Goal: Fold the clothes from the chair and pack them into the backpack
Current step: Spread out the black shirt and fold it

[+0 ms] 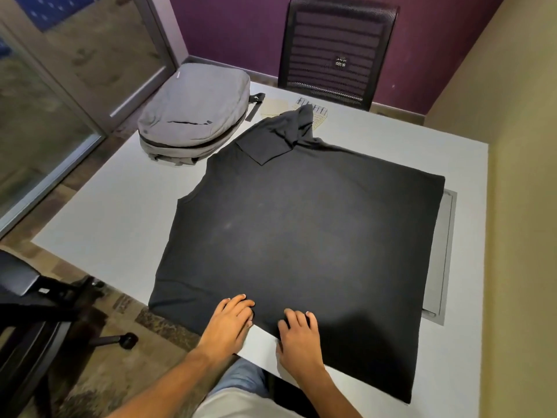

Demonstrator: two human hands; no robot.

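— How far along was the packing?

— Early, I judged. A black T-shirt [295, 236] lay spread flat on the white tabletop [120, 224], one sleeve folded in. My left hand [229, 321] and right hand [298, 336] pressed its near hem, each grip flat, fingers straight.

— And the backpack?

— The grey backpack [193, 113] lay at the far left corner, apparently zipped, nothing visibly packed.
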